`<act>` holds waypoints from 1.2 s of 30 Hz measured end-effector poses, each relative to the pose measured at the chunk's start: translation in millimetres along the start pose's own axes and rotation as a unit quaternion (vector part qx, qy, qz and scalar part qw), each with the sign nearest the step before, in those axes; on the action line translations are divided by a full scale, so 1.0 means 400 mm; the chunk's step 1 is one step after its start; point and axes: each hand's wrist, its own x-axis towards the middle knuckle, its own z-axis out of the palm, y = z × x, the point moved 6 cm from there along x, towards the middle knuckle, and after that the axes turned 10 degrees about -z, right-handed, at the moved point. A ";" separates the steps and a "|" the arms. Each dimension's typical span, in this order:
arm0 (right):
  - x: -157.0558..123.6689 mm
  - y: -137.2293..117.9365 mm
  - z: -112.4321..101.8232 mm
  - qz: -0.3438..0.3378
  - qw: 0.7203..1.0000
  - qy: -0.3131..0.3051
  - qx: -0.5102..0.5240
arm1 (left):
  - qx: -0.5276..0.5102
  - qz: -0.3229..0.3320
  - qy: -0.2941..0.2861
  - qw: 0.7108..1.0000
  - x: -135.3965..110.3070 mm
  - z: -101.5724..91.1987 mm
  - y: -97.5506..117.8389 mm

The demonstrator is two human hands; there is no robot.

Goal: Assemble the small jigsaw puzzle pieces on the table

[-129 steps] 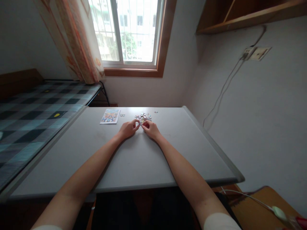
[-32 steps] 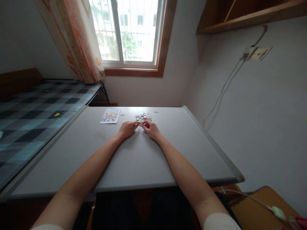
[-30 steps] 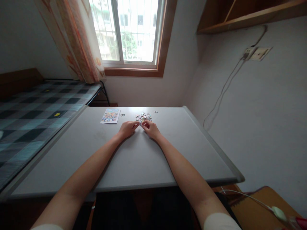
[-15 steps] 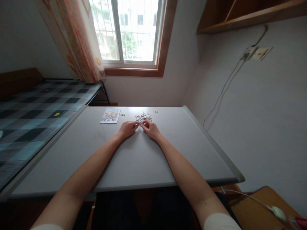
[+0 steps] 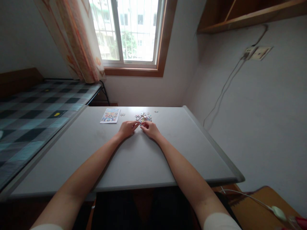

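On your pale worktop (image 5: pixel 134 159), your left hand (image 5: pixel 127 129) and right hand (image 5: pixel 151 129) are close together, both pinched narrow; if they hold something, I cannot tell. A printed sheet (image 5: pixel 110 116) lies leftward; puzzle pieces (image 5: pixel 143 116) lie heaped just beyond your hands.

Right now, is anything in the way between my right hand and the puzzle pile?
Nothing visible. Your right hand is at the near edge of the puzzle pile; your left hand is beside it, and the printed sheet lies off to the left.
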 end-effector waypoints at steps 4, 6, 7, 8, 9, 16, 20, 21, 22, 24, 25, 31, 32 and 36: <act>-0.001 -0.002 -0.003 0.004 1.000 0.004 -0.001 | -0.003 -0.001 -0.003 1.000 0.000 0.000 0.000; -0.002 -0.002 -0.003 0.003 1.000 0.006 -0.001 | -0.003 -0.002 -0.005 1.000 0.000 0.000 -0.001; -0.002 -0.001 -0.003 0.002 1.000 0.007 -0.002 | -0.004 -0.003 -0.006 1.000 0.000 0.000 -0.001; -0.002 0.000 -0.003 0.001 1.000 0.008 -0.003 | -0.006 -0.003 -0.007 1.000 0.000 0.000 -0.001; -0.002 0.001 -0.003 -0.001 1.000 0.009 -0.004 | -0.007 -0.004 -0.008 1.000 0.000 0.000 -0.001; -0.003 0.002 -0.001 0.003 1.000 0.006 -0.001 | -0.015 0.003 -0.020 1.000 0.000 0.006 -0.001; -0.004 0.000 -0.001 0.009 1.000 0.003 -0.003 | -0.015 0.007 -0.024 1.000 0.001 0.008 -0.003; -0.004 -0.001 -0.001 0.011 1.000 0.002 -0.002 | -0.015 0.008 -0.025 1.000 0.001 0.008 -0.003; -0.004 -0.002 -0.002 0.012 1.000 0.001 -0.001 | -0.015 0.008 -0.025 1.000 0.001 0.008 -0.003; -0.004 -0.003 -0.003 0.012 1.000 0.001 0.000 | -0.016 0.007 -0.025 1.000 0.001 0.007 -0.002; -0.004 -0.004 -0.004 0.012 1.000 0.001 -0.001 | -0.017 0.007 -0.025 1.000 0.001 0.006 -0.002; -0.005 0.001 -0.001 0.008 1.000 0.001 0.001 | -0.019 0.003 -0.028 0.999 0.000 0.005 0.000; -0.005 0.002 -0.001 0.008 1.000 0.001 0.001 | -0.020 0.002 -0.029 0.999 0.000 0.005 0.000; -0.005 0.002 -0.001 0.007 1.000 0.001 -0.002 | -0.019 -0.001 -0.027 0.999 0.000 0.006 -0.001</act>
